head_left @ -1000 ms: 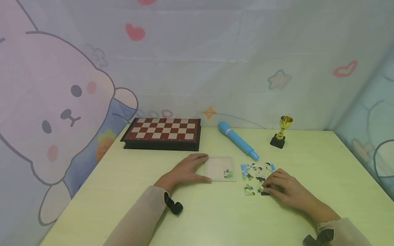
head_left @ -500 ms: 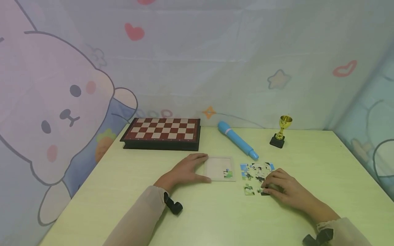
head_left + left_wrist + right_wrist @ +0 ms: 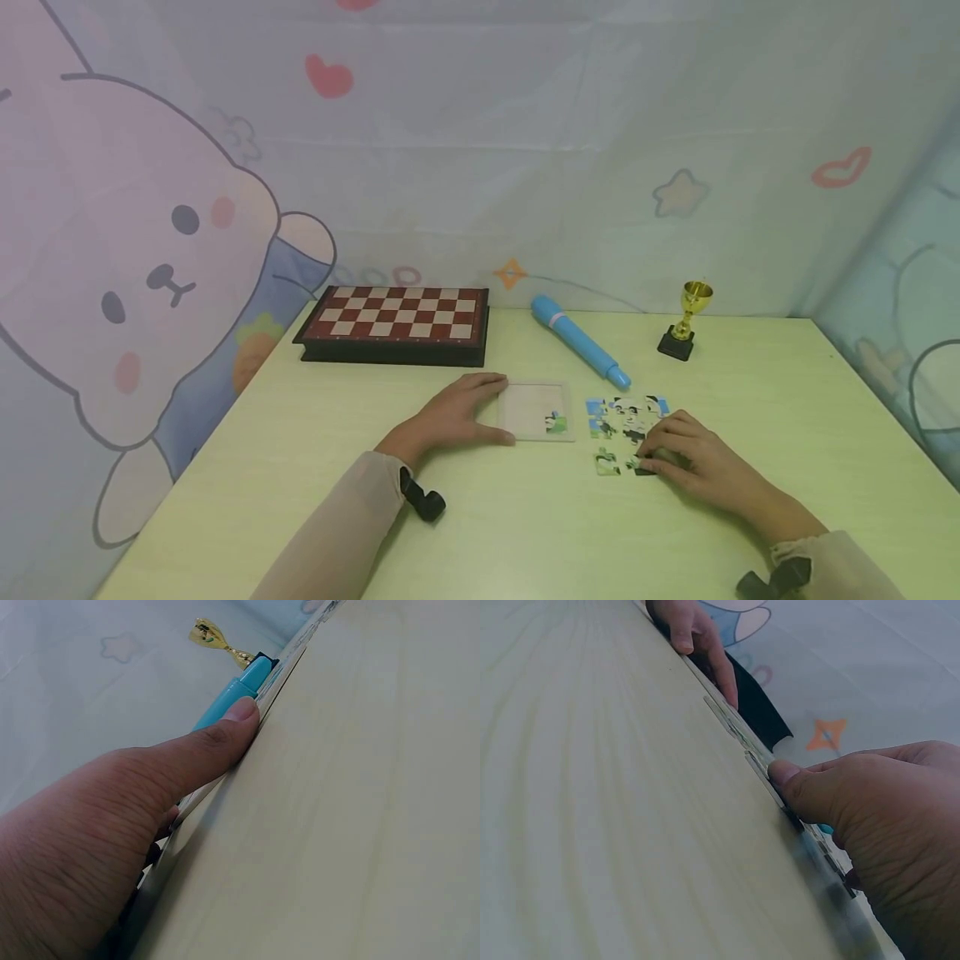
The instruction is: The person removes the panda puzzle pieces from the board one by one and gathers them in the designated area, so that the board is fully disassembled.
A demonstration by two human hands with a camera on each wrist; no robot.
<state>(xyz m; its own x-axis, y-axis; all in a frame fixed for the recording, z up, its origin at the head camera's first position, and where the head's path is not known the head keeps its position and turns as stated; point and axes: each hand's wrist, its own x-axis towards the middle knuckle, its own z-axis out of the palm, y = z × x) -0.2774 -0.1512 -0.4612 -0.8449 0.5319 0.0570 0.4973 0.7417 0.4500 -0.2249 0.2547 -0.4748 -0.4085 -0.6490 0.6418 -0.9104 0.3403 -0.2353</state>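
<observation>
Left hand: the left hand [image 3: 450, 417] lies flat on the surface [image 3: 525, 533], fingers straight, thumb and fingertips touching the left edge of the puzzle tray [image 3: 534, 412]; it steadies the tray and grips nothing.
Right hand: the right hand [image 3: 693, 467] has its fingers curled over the loose puzzle pieces [image 3: 626, 425]; its fingertips [image 3: 651, 460] press or pinch a dark piece [image 3: 643, 470] at the near edge of the cluster. Whether that piece is off the surface I cannot tell.
Where the pieces are: just to the right of the tray, flat on the surface, some interlocked, a few apart at the front.
Tray: thin, pale, nearly empty, with one piece seated [image 3: 556, 422] in its near right corner.
How a piece will handle: probably very light, thin and stiff, card-like; lying flush, it offers little edge to grip.
Where to take hold: likely by opposite edges between thumb and fingertip, after sliding or tipping one edge up.
Risk: dragging may disturb neighbouring pieces.
Behind: a chessboard [image 3: 396, 323], a blue marker [image 3: 579, 353] and a small gold trophy [image 3: 685, 321].
</observation>
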